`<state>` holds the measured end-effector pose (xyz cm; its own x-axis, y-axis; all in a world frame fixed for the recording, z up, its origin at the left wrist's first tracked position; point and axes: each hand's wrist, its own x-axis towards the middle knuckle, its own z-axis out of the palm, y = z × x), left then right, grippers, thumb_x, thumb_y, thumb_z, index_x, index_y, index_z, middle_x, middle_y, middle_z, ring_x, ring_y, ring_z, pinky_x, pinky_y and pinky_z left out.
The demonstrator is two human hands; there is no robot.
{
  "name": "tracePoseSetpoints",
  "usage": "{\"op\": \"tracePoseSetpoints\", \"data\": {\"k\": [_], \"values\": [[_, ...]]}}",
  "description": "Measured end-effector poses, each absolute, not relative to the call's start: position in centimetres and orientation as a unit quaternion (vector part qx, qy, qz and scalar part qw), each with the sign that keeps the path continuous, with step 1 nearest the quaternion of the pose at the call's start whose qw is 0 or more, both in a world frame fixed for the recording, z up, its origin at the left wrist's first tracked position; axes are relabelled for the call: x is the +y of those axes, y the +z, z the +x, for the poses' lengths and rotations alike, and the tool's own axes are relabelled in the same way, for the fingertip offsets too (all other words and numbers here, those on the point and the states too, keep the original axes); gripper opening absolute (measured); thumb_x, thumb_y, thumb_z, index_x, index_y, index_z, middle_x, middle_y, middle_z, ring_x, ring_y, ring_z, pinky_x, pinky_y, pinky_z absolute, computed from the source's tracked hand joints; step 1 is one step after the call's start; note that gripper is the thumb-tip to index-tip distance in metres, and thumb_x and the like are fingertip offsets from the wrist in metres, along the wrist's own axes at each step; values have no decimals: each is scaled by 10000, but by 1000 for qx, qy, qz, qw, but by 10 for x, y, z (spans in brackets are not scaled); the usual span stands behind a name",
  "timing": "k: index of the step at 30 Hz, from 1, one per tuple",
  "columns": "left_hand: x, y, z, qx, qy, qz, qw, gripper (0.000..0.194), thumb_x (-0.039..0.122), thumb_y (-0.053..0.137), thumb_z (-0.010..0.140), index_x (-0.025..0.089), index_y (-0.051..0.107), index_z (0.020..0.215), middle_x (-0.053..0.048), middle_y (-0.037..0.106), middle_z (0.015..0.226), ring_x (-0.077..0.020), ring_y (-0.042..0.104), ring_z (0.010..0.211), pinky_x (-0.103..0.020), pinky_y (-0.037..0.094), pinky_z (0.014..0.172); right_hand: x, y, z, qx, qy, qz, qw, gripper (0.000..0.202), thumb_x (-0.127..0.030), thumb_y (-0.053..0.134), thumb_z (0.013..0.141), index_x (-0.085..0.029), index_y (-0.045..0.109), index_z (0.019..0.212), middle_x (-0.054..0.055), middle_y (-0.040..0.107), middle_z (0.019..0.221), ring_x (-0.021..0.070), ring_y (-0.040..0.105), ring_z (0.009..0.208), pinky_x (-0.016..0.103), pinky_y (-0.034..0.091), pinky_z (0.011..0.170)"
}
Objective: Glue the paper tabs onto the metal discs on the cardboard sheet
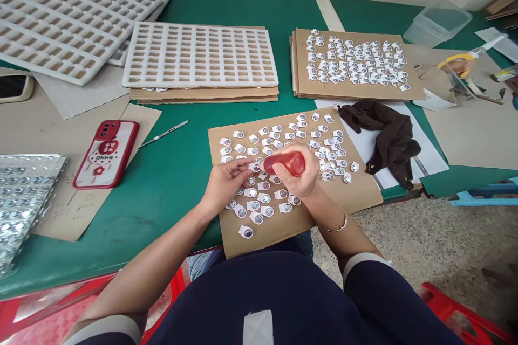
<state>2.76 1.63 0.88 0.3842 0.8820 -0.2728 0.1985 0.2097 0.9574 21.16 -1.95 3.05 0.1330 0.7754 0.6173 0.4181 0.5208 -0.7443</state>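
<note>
A cardboard sheet (335, 197) lies at the table's front edge, dotted with several small white tabs bearing round silvery pieces (256, 218). My right hand (301, 172) is wrapped round a red bottle (289, 163), tilted so that its narrow end points left, over the pieces in the middle of the sheet. Just left of that tip, my left hand (229, 183) has its fingers bent together at one white tab (254, 166); whether they grip it is too small to tell.
White slotted trays (200, 56) and stacked cardboard with more tabs (301, 59) stand behind. A red-cased phone (107, 154), tweezers (164, 133) and a blister sheet (24, 194) lie left. Dark cloth (390, 143) and yellow-handled scissors (459, 59) are right.
</note>
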Motion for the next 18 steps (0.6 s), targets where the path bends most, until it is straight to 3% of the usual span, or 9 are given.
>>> {"op": "tracePoseSetpoints", "data": {"k": [18], "values": [[16, 7, 26, 479, 284, 556, 617, 360, 317, 672, 737, 135, 635, 1045, -19, 649, 729, -101, 605, 538, -215, 493, 528, -17, 32, 213, -628, 128, -475, 602, 225, -302, 651, 794, -196, 511, 935, 22, 603, 817, 149, 589, 723, 309, 502, 646]]}}
